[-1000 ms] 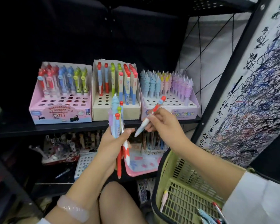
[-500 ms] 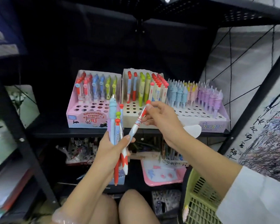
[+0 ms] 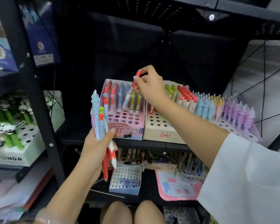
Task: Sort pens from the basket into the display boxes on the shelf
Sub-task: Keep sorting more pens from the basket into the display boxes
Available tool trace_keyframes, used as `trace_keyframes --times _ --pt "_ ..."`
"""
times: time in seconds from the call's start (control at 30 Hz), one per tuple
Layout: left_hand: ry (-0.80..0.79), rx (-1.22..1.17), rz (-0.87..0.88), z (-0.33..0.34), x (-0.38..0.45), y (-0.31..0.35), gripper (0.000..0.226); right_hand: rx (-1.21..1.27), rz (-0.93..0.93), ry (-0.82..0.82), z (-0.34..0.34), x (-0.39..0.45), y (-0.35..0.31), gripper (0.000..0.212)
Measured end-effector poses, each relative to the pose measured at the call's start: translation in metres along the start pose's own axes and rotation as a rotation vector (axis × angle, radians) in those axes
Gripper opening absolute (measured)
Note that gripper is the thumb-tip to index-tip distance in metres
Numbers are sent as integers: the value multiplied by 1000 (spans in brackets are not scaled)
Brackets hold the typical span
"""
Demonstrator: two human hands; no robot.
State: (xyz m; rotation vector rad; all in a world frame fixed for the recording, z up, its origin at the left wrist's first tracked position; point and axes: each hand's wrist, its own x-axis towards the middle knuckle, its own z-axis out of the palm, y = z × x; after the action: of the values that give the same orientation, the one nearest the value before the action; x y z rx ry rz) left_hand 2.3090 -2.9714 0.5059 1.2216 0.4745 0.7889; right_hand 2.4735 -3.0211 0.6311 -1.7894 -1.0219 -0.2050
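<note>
Black shelf point(image 3: 152, 143) — right hand point(image 3: 149, 85) pinches red-capped pen point(image 3: 131, 91); left hand point(image 3: 95, 147) grips pen bundle point(image 3: 102, 126).

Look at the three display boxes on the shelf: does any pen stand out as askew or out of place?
One does. The red-capped white pen pinched by the right hand leans across the pink box, while that box's other pens stand upright in their holes. It is not yet seated. Nothing looks spilled or damaged.
</note>
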Motion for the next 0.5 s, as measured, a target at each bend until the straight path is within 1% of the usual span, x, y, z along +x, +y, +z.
trace_keyframes --times 0.07,0.17,0.27,0.4,0.5 --pt "21 -7 -11 -8 4 1 12 -26 -10 -35 18 3 -1 15" --pt "27 -5 -20 -20 8 1 6 -56 -38 -87 37 4 -1 15" --pt "33 -14 -14 -27 9 -1 15 -102 -55 -90 43 7 -2 12" --pt "38 -29 -19 -29 10 -3 16 -36 -63 -37 42 12 -8 13" --pt "42 -47 -35 -27 13 -4 15 -2 -98 -101 50 5 -12 10"
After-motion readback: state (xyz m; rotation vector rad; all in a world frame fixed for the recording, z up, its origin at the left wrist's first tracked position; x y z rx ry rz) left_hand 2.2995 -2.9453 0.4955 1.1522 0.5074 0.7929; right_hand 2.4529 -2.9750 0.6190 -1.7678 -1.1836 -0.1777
